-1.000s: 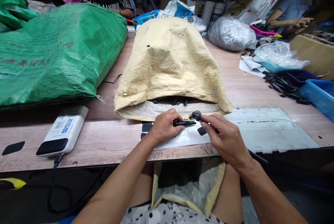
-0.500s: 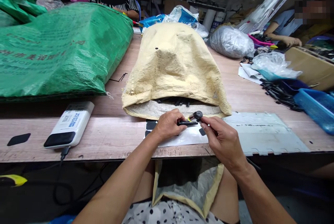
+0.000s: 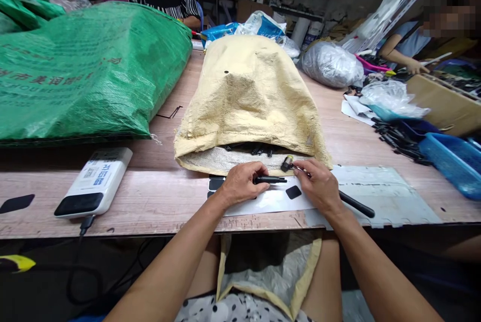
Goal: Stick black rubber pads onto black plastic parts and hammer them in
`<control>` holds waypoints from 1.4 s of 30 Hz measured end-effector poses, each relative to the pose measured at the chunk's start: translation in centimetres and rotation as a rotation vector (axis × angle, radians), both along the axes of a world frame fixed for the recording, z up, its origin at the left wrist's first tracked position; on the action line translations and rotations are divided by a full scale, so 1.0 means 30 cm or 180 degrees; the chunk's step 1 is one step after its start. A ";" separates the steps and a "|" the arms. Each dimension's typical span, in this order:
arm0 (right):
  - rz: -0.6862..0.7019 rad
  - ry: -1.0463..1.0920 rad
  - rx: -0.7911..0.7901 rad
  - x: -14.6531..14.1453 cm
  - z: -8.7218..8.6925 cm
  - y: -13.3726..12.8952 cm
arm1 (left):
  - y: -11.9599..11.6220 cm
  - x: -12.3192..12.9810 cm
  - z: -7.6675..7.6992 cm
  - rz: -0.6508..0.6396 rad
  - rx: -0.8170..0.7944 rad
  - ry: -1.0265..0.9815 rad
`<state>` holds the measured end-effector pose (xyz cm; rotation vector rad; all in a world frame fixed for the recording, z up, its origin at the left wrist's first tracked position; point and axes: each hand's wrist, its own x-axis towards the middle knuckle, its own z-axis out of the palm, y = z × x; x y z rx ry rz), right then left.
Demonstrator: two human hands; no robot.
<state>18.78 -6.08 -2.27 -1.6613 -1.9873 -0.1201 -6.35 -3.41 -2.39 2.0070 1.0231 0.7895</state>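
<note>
My left hand [image 3: 242, 182] is closed around a slim black rod [image 3: 273, 180], held level with its thin end pointing right. In my right hand [image 3: 320, 184] is a small hammer [image 3: 356, 204]; its black grip sticks out past my wrist side, and its head is just above the rod's tip, apart from it. Beneath both hands lies a white sheet [image 3: 278, 203] with black rounded patches [image 3: 293, 192]. Right behind them, the yellow woven sack [image 3: 255, 81] lies with its mouth towards me, several black pieces [image 3: 259, 150] showing inside.
A large green sack [image 3: 93, 71] fills the left side, with a white power bank [image 3: 93, 182] in front. Blue basket [image 3: 451, 162] and loose black parts [image 3: 400, 141] are at right. Another open sack [image 3: 259, 282] hangs at my lap. People sit across and at right.
My right hand has shifted right and the hammer has turned, its head dropping away from the rod and its handle coming into view. The left hand stays nearly in place.
</note>
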 end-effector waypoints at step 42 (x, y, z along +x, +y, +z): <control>0.0883 0.1113 -0.0377 -0.323 0.156 -0.012 | -0.013 -0.012 -0.009 0.0080 -0.0699 -0.1441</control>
